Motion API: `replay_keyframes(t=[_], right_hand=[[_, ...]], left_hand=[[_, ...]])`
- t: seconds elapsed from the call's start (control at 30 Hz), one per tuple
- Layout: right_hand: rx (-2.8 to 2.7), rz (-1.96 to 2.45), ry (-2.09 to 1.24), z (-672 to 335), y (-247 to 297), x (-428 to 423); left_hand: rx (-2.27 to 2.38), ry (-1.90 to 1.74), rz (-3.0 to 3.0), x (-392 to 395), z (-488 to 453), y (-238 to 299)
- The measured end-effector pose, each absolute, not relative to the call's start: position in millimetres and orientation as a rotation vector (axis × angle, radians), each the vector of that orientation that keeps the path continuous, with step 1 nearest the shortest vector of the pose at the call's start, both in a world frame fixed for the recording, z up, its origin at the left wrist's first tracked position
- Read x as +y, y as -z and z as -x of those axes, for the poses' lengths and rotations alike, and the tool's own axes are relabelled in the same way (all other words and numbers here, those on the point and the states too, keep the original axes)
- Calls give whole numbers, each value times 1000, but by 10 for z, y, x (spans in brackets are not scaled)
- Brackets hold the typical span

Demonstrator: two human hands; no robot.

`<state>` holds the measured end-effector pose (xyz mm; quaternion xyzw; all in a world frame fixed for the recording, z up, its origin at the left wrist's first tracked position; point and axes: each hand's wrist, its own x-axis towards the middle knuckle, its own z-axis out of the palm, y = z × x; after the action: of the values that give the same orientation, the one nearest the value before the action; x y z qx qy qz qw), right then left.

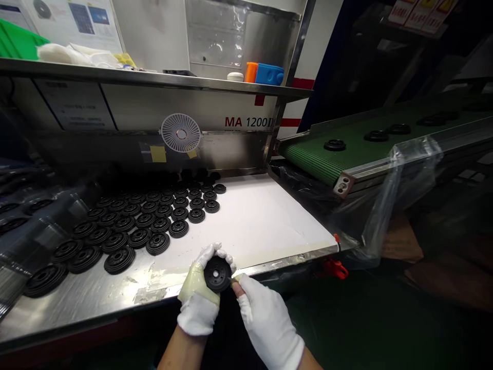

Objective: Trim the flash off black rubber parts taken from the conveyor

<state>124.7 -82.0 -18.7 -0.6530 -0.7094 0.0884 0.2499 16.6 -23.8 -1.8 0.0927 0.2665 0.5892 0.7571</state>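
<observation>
My left hand (199,293), in a white glove with a pale yellowish covering over the palm, is closed around a black grooved plastic wheel (217,275). The wheel's round face, with a light centre hole, is turned up toward me at the table's front edge. My right hand (265,318), also white-gloved with one bare fingertip showing, is pinched closed at the wheel's right rim. Whatever sits between those fingers is too small to name. Many similar black wheels (157,243) lie in rows on the table, beyond and left of my hands.
White sheeting (254,216) covers part of the metal table (88,303). A green conveyor belt (319,156) carrying several black wheels stands at right, with clear plastic film (389,200) hanging off its end. A small white fan (181,133) is mounted below the metal shelf (146,77).
</observation>
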Motion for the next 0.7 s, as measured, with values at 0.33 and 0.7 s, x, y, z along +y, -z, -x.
replay_keyframes(t=[0.33, 0.7], right_hand=[[-1904, 1782, -183, -1253, 120, -796], [-1921, 1786, -118, -1179, 207, -804]], left_hand=[[534, -1236, -116, -161, -141, -8], [522, -1259, -122, -122, -162, 39]])
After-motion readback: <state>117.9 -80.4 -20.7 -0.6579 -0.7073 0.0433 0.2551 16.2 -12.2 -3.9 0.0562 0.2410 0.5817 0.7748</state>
